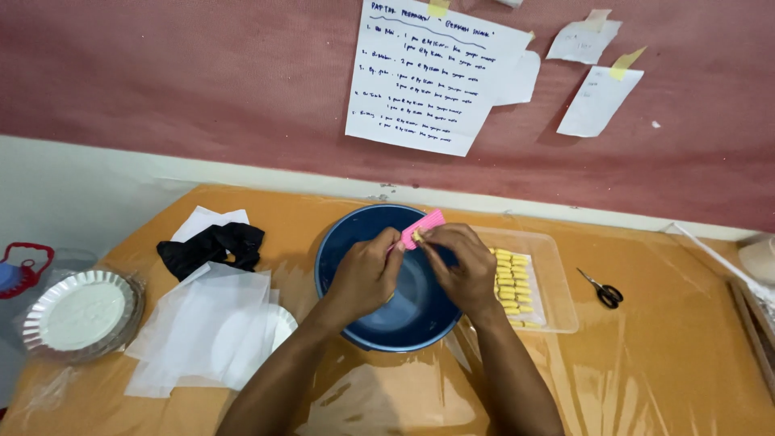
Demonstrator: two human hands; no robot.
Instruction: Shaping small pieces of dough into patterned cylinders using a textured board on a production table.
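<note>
Pinched between both my hands, left (367,274) and right (460,262), over the blue basin (355,242): one pink ridged wrapper (424,228), judged light, thin, crushable, best gripped at its edges; tray of yellow sticks (513,287) right of basin.

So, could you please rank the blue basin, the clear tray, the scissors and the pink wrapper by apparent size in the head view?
1. Blue basin
2. Clear tray
3. Pink wrapper and scissors: they look alike, so unranked.

Two bare forearms, left hand (367,274), right hand (462,270) (no sleeves, no rings)
</note>
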